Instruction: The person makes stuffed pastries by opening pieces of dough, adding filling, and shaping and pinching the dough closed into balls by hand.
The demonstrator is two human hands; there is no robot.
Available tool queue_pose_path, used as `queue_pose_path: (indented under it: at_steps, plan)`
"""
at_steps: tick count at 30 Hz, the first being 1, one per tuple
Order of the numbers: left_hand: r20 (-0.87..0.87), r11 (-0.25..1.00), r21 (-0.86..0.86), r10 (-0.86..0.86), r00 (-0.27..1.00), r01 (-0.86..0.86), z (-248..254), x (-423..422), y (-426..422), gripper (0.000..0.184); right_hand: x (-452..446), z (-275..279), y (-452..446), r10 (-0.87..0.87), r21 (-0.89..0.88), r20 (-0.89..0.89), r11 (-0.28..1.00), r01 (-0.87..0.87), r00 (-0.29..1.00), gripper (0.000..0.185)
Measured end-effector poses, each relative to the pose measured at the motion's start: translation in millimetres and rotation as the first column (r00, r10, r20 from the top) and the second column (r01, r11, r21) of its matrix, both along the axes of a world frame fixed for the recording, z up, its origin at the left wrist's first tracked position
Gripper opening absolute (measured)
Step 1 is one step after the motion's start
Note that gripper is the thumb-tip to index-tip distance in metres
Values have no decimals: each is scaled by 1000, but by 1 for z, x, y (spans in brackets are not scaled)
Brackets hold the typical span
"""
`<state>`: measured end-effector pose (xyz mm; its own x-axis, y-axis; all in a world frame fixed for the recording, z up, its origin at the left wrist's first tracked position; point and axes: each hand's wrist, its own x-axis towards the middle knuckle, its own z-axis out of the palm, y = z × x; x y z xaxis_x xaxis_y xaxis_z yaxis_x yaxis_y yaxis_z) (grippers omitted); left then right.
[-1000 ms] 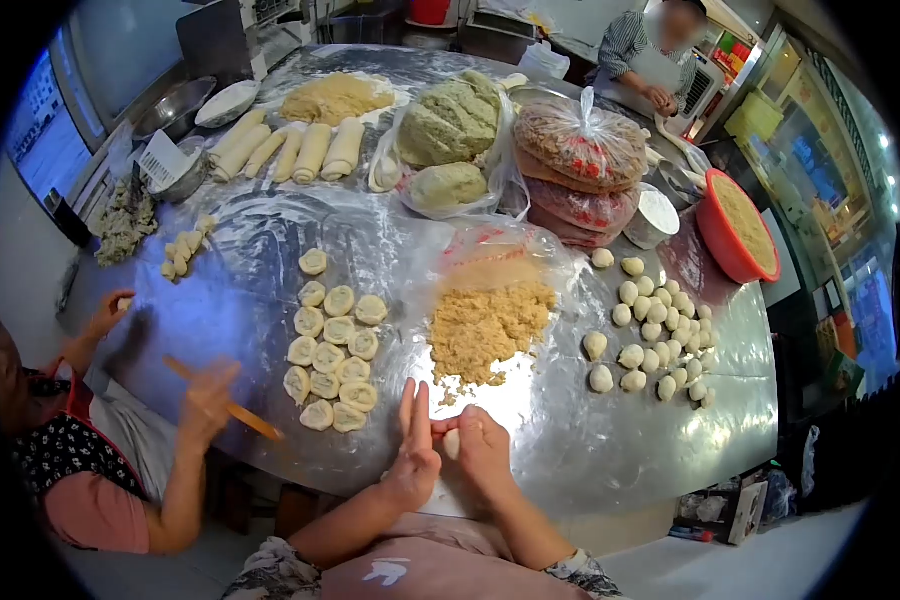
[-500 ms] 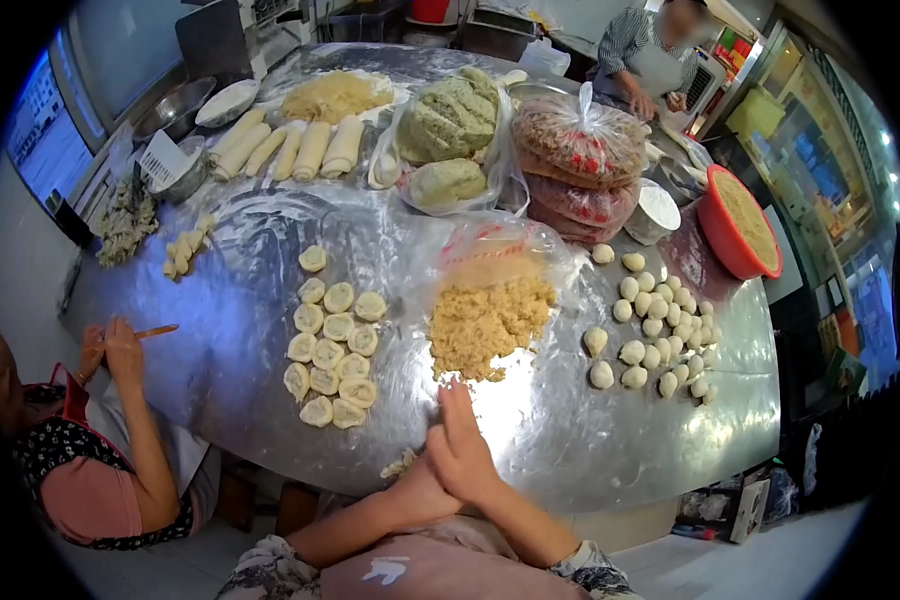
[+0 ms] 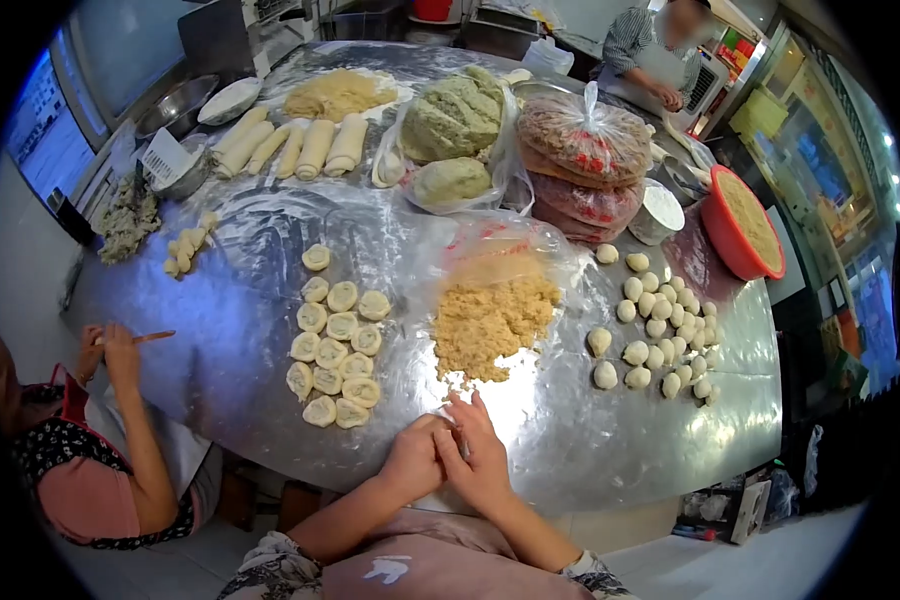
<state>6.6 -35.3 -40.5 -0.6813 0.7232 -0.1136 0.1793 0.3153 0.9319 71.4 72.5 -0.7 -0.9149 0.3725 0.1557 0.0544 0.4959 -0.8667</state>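
Near the front edge of the metal table, my left hand (image 3: 415, 459) and my right hand (image 3: 478, 459) are pressed together. The left fingers are curled, and the right fingers lie over and beside them; whatever is between the palms is hidden. Just beyond my fingertips lies a heap of crumbly tan filling (image 3: 493, 325), partly under a clear plastic bag (image 3: 500, 250). Flat rounds of dough (image 3: 341, 325) stand in rows to the left of the heap. Small round dough balls (image 3: 660, 328) are spread out on the right.
At the left edge a co-worker (image 3: 90, 470) holds a wooden stick (image 3: 153, 337). Another person (image 3: 650, 60) stands at the back right. Dough rolls (image 3: 313, 152), a bag of green dough (image 3: 450, 120), filled bags (image 3: 582, 140) and a red basin (image 3: 742, 225) line the far side.
My hands have come together from around a small dough piece, which no longer shows. The bit of dough by my left wrist is out of sight. The co-worker's stick hand moved back toward their body.
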Motion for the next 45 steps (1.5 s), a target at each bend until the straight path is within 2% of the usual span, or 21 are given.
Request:
queue_pose_path:
  at_steps: [2, 3, 8, 11, 14, 18, 20, 21, 24, 25, 26, 27, 28, 30, 31, 33, 35, 38, 42, 43, 45]
  plan:
    - [-143, 994, 98, 58, 988, -45, -1, -2, -4, 28, 6, -10, 3, 109, 131, -7, 986, -107, 994, 35]
    - [-137, 994, 88, 69, 988, -57, 1, -2, -5, 29, 4, -5, -1, 44, 117, -61, 992, -37, 997, 27]
    - [-20, 993, 67, 95, 995, -93, 17, 0, -8, 27, 8, 3, 4, 61, -37, 177, 998, -55, 982, 17]
    - [65, 996, -68, -58, 996, 62, 19, -2, -13, 24, 12, 2, 3, 90, -56, 199, 995, -80, 976, 14]
    - [158, 994, -33, -98, 983, 105, 8, 2, -17, 21, 14, -2, 3, 104, -31, 182, 995, -100, 978, 12]
    - [61, 968, -146, -198, 978, 205, 13, 0, -18, 21, 18, -6, 6, 112, 4, 125, 993, -114, 986, 10]
    - [42, 948, -204, -241, 970, 244, 21, -6, -19, 21, 18, -8, 8, 29, -15, 105, 999, -28, 994, 6]
    - [218, 940, -199, -232, 948, 276, 27, -7, -19, 27, 18, -7, 9, -36, -10, 119, 999, 37, 992, 5]
    - [553, 899, -110, -299, 778, 424, 50, -10, -25, 33, 18, -13, 35, -238, -97, 176, 961, 258, 955, 3]
    - [636, 937, 18, -279, 719, 348, 36, -7, -32, 33, 21, -17, 46, -250, -34, 149, 966, 257, 957, 3]
    - [651, 934, 155, -342, 678, 322, 20, -10, -38, 28, 22, -23, 50, -259, 27, 124, 966, 258, 958, 4]
    - [723, 965, 216, -259, 640, 147, 33, -9, -41, 25, 21, -21, 42, -214, 14, 117, 977, 214, 970, 4]
    - [790, 967, 253, -182, 586, -40, 48, -13, -41, 24, 21, -14, 33, -167, -1, 110, 986, 168, 980, 5]
    - [815, 909, 326, -130, 565, -260, 45, -23, -45, 29, 24, -18, 13, -56, -8, 94, 998, 57, 994, 7]
    - [819, 898, 297, -64, 570, -326, 39, -27, -47, 23, 25, -25, 3, 8, 7, 73, 1000, -8, 997, 9]
    - [841, 847, 338, -75, 536, -410, 24, -33, -57, 21, 25, -32, -15, 118, 9, 25, 993, -118, 993, 15]
    - [856, 807, 345, -60, 514, -480, 25, -32, -59, 24, 26, -46, -23, 244, 120, -22, 963, -240, 970, 23]
    - [862, 707, 474, -249, 442, -525, 10, -30, -62, 27, 27, -55, -25, 332, 227, -55, 923, -312, 942, 29]
    - [941, 767, 289, -116, 319, -573, 21, -28, -50, 34, 23, -53, -20, 398, 210, -63, 902, -377, 915, 33]
    - [931, 801, 243, -34, 364, -547, 24, -27, -46, 37, 23, -52, -20, 422, 135, -44, 901, -413, 906, 38]
    - [920, 794, 221, 23, 392, -566, 23, -25, -42, 39, 25, -36, -18, 404, 240, 21, 886, -397, 915, 39]
